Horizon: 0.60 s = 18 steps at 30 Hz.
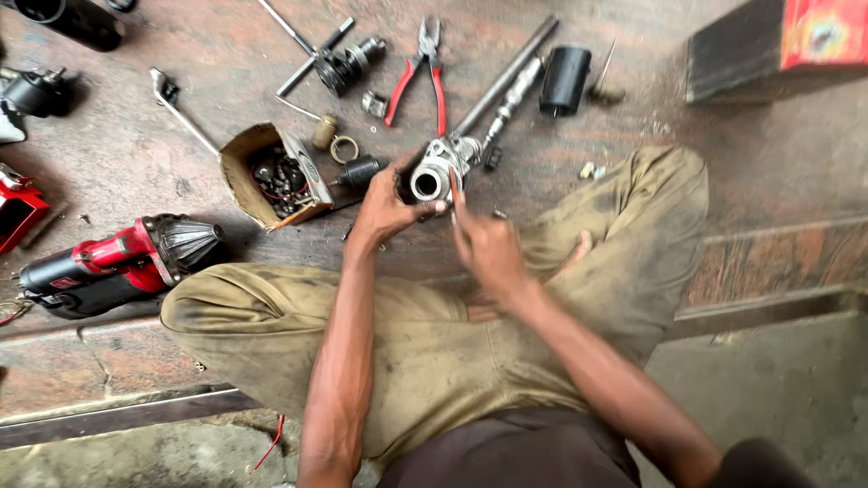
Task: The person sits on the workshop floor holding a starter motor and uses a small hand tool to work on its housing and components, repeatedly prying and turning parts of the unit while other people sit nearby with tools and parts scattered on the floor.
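Trousers [434, 343], olive and grimy, fill the near foreground, the person sitting cross-legged on the stone floor [136, 145], and every place below is told from the metal housing [432, 177] just beyond the knees

Left of the housing and nearer the camera lies a red and black power tool [117, 262], its ribbed dark nose pointing right. At the far upper right stands a dark block with a red box [825, 32] on it. A long steel tube [506, 72] runs up and to the right from the housing, with a slimmer shaft [513, 95] just beside it. Left of the housing sits an open cardboard box [271, 176] full of small dark parts. A black cylinder [565, 79] stands to the upper right, red-handled pliers [420, 77] lie above, and a cross wrench [312, 50] lies up and to the left. A brass ring [344, 148] lies between box and housing

The left hand [384, 210] wraps the housing from its left side, fingers curled round it and thumb pressed under its round opening, lifting it just off the floor. The right hand [488, 248] is just right of the housing, fingers pinched on a thin red-tipped tool [453, 188] whose tip touches the housing's rim
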Each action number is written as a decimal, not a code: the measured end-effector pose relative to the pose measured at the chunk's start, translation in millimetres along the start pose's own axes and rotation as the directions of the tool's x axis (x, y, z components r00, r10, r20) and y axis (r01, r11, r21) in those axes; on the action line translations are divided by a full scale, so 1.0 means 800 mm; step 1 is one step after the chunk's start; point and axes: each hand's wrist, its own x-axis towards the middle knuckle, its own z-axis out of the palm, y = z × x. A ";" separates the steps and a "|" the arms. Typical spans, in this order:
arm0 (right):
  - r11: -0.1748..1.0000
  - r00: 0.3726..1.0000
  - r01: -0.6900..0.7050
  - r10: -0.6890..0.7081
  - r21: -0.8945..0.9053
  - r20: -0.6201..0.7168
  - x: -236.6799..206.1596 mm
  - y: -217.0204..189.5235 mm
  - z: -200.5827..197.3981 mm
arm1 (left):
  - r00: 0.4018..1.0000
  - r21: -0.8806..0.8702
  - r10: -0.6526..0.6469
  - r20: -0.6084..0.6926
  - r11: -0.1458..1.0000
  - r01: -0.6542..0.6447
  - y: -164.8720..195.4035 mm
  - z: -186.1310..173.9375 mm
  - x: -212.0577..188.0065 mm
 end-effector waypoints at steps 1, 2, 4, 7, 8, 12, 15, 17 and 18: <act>1.000 1.000 0.009 -0.008 0.020 -0.010 -0.006 -0.003 -0.002 | 0.999 0.017 0.045 -0.007 0.999 -0.045 -0.003 0.000 0.001; 0.999 1.000 0.011 -0.010 0.038 -0.017 -0.008 -0.005 -0.002 | 0.996 0.030 0.086 -0.009 0.996 -0.086 -0.007 0.001 0.002; 1.000 1.000 0.009 -0.009 -0.006 0.015 -0.006 -0.005 -0.002 | 0.999 -0.092 -0.049 -0.005 0.995 0.049 -0.015 0.003 0.005; 1.000 1.000 0.007 -0.007 -0.008 -0.003 0.001 -0.008 -0.005 | 0.991 -0.186 -0.135 0.014 0.973 0.136 -0.028 0.005 0.007; 1.000 0.999 0.015 -0.015 -0.005 -0.032 0.005 -0.009 -0.008 | 0.991 -0.200 -0.130 0.016 0.971 0.130 -0.031 0.004 0.010; 0.990 1.000 -0.005 0.004 0.141 0.008 -0.004 -0.020 -0.043 | 0.999 -0.304 -0.023 -0.048 0.953 0.008 -0.036 0.008 0.017; 0.960 0.990 -0.130 0.140 0.249 -0.025 -0.010 -0.018 -0.071 | 0.988 -0.398 -0.127 -0.084 0.914 0.083 -0.027 0.007 0.014; 0.917 0.962 -0.228 0.264 0.329 -0.070 -0.008 -0.014 -0.078 | 0.981 -0.523 -0.169 -0.096 0.847 0.095 -0.017 0.000 0.007; 0.905 0.961 -0.226 0.268 0.361 -0.070 -0.005 -0.011 -0.079 | 0.987 -0.428 -0.137 -0.086 0.899 0.088 -0.011 -0.005 0.003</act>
